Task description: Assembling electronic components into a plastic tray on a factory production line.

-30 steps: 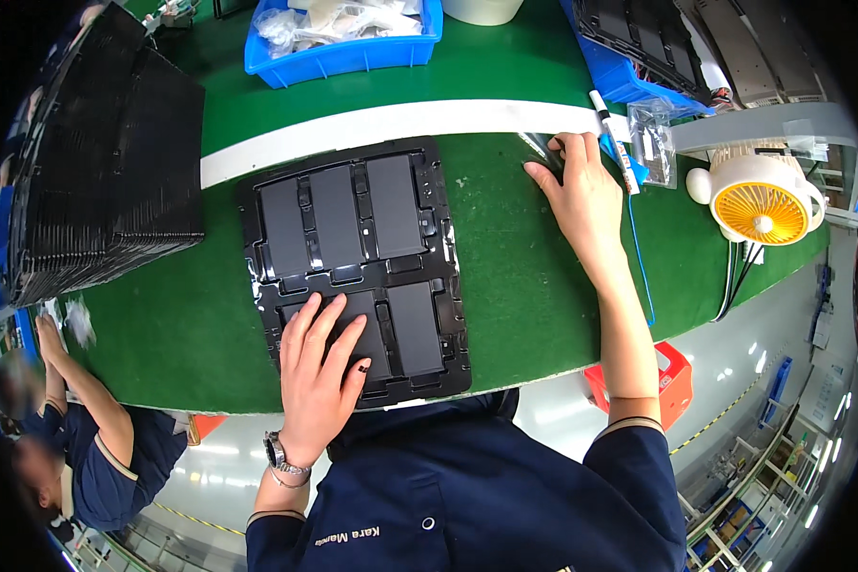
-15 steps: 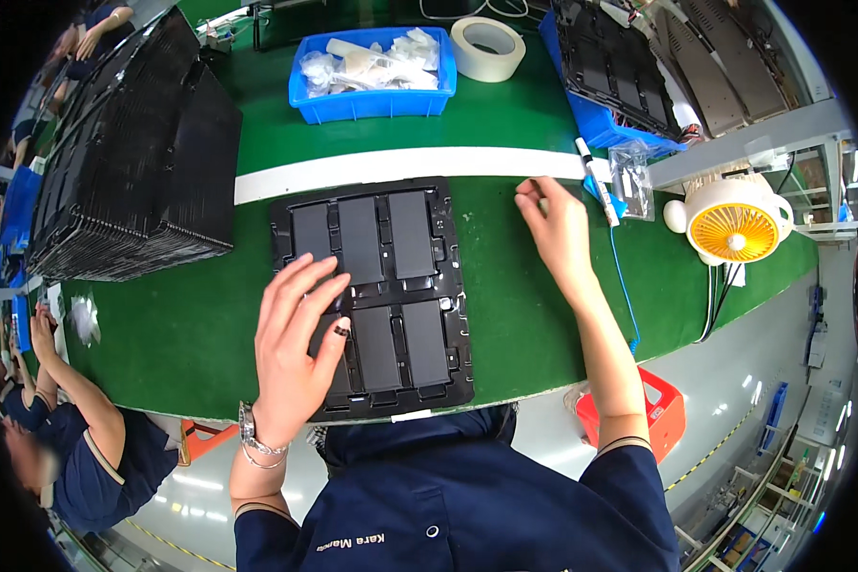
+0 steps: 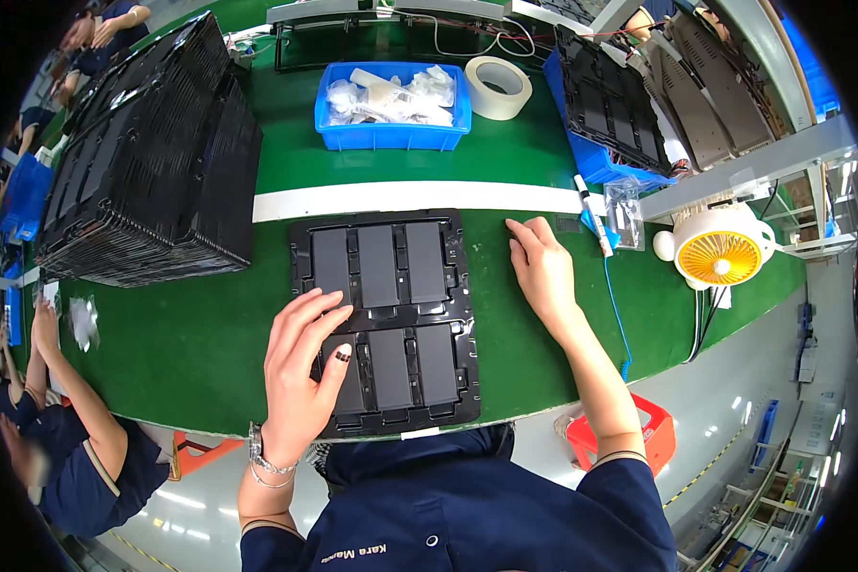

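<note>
Left hand (image 3: 300,377) over black tray (image 3: 419,316), pale lettering (image 3: 353,552) on shirt (image 3: 481,505)

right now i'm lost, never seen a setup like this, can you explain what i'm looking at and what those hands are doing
There is no machine here: the two bare hands belong to the person wearing the camera. It sits on their head and looks down; its wide lens bends straight edges.

On the green table lies a black tray with dark flat pieces in two rows. The left hand is over its left side; whether it presses down is hard to tell. The right hand is beside the tray, with nothing visible in its fingers.

Around them are a tall stack of black trays, a blue bin, tape, a marker and a fan.
</note>
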A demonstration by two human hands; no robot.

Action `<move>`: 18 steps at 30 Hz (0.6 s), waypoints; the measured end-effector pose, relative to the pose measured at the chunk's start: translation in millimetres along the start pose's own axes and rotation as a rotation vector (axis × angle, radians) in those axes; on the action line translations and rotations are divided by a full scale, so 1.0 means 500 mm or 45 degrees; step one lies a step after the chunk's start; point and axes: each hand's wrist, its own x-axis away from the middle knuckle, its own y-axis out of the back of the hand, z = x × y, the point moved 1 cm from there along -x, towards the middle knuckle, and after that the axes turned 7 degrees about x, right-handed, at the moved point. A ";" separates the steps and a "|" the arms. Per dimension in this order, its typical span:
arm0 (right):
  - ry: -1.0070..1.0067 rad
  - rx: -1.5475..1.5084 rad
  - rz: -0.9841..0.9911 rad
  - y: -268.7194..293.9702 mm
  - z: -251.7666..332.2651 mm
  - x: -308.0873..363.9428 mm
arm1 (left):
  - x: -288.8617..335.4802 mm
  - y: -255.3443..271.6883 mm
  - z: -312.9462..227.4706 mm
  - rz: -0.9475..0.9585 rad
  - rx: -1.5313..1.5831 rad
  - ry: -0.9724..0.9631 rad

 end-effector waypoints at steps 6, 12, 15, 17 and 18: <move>0.113 0.053 0.021 0.001 0.000 0.010 | 0.014 -0.014 0.008 0.003 0.057 0.041; -0.746 -1.763 0.299 0.062 0.012 0.010 | 0.012 -0.015 -0.004 -0.044 0.087 0.024; -0.804 -2.215 0.608 0.082 0.086 0.012 | 0.007 -0.019 -0.008 -0.085 0.223 0.103; -0.810 -2.403 0.791 0.097 0.135 0.018 | -0.003 -0.022 -0.020 -0.136 0.297 0.101; -0.786 -2.433 0.845 0.098 0.154 0.022 | -0.006 -0.025 -0.021 -0.148 0.306 0.056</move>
